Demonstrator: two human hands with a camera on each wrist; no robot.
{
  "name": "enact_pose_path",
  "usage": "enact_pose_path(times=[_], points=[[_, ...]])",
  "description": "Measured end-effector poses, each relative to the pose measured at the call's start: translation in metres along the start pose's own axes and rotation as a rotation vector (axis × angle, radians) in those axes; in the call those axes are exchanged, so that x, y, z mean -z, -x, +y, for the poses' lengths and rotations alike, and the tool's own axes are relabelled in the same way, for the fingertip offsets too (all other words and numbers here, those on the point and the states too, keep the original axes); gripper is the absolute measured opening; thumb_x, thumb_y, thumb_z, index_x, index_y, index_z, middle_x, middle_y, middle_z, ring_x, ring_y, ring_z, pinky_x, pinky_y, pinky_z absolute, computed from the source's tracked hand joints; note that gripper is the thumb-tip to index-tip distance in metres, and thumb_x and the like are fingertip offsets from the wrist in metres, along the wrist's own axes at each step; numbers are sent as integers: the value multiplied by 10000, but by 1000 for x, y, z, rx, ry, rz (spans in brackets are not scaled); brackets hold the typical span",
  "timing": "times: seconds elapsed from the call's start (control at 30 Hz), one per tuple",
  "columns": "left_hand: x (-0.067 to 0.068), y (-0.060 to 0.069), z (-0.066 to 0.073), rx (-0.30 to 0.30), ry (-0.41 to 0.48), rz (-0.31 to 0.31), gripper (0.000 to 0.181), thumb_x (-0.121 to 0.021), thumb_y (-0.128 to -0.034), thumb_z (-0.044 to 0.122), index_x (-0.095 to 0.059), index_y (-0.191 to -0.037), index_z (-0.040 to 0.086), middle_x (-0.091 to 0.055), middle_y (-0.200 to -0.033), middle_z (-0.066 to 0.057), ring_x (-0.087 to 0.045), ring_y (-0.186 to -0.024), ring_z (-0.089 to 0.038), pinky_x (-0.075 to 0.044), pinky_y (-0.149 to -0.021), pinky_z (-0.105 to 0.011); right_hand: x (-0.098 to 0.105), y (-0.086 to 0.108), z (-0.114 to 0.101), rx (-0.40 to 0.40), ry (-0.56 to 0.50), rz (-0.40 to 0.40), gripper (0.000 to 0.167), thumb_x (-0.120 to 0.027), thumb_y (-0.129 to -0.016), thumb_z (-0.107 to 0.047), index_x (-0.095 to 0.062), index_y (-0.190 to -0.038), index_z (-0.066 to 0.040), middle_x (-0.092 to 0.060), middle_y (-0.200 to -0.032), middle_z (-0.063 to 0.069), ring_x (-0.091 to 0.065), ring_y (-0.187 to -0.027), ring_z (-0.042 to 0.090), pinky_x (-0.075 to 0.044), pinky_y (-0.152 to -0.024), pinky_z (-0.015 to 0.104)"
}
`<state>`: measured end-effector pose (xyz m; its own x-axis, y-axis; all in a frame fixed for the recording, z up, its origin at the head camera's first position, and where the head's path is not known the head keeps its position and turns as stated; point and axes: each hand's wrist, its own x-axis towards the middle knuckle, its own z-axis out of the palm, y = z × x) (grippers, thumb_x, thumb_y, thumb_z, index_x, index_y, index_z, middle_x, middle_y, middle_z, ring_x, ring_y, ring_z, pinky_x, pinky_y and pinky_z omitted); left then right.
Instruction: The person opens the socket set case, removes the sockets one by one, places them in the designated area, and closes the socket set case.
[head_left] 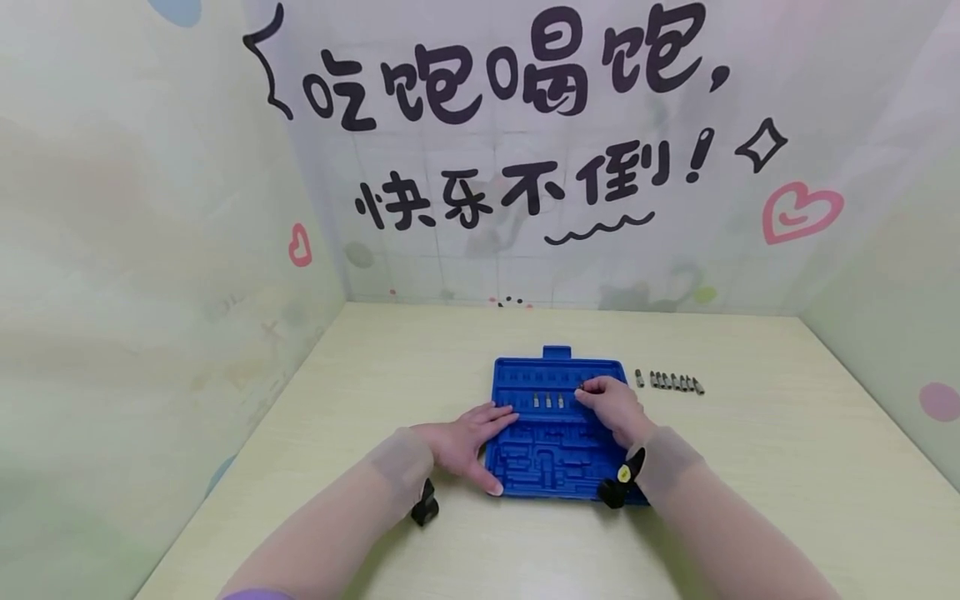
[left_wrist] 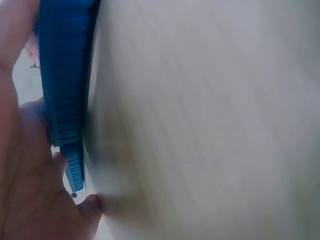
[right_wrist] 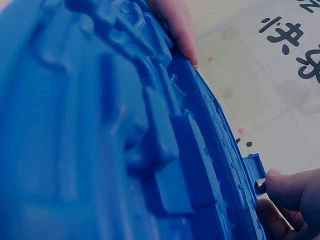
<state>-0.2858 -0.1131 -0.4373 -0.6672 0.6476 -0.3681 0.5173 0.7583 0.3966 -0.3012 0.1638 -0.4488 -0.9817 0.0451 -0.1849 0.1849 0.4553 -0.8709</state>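
Note:
An open blue plastic bit case [head_left: 558, 422] lies on the table, its moulded slots facing up. Several short metal screwdriver bits [head_left: 548, 401] stand in a row in its upper part. Between thumb and forefinger, my right hand [head_left: 617, 408] pinches another bit [right_wrist: 259, 187] above the right end of that row; most of this bit is covered by the fingertips. My left hand [head_left: 467, 442] rests against the case's left edge, fingers spread over the rim and thumb at the lower left corner. In the left wrist view, the ribbed side wall [left_wrist: 64, 75] shows beside the palm.
To the right of the case, several loose bits [head_left: 675, 382] lie in a line on the pale table [head_left: 795, 467], one bit [head_left: 639, 378] slightly apart. A lettered wall sheet [head_left: 495, 158] stands behind the table. Each wrist carries a small black camera.

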Motion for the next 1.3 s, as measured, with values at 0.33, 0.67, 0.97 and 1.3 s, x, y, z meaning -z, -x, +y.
enact_pose_path(times=[0.33, 0.67, 0.97, 1.3], points=[[-1, -1, 0, 2, 0, -1, 1078, -742, -743, 596, -104, -1559, 299, -28, -1611, 96, 31, -1472, -173, -172, -1141, -501, 24, -2, 3, 32, -67, 7, 391, -526, -1001, -172, -518, -1320, 54, -469, -1384, 243, -421, -1283, 388, -327, -1057, 527], [-1, -1, -1, -5, 3, -4, 1078, -739, -747, 595, -102, -1561, 287, -26, -1612, 88, 38, -1473, -188, -165, -1143, -503, 75, -6, 26, -31, -28, 119, 402, -559, -975, -179, -526, -1262, 100, -460, -1341, 293, -430, -1225, 427, -372, -1001, 525], [-2, -2, -3, 12, -7, -2, 1089, -736, -728, 624, -92, -1555, 331, -5, -1605, 135, 58, -1469, -150, -160, -1147, -488, 132, -7, 46, -121, 80, 182, 459, -554, -961, -231, -516, -1268, 108, -469, -1307, 318, -463, -1146, 442, -391, -944, 534], [-1, 0, -1, 23, -7, -5, 1082, -736, -731, 620, -94, -1555, 335, -1, -1604, 138, 58, -1468, -147, -164, -1145, -491, 161, -13, 56, -192, 234, 174, 425, -539, -947, -204, -571, -1216, 124, -534, -1246, 325, -479, -1160, 475, -404, -976, 520]])
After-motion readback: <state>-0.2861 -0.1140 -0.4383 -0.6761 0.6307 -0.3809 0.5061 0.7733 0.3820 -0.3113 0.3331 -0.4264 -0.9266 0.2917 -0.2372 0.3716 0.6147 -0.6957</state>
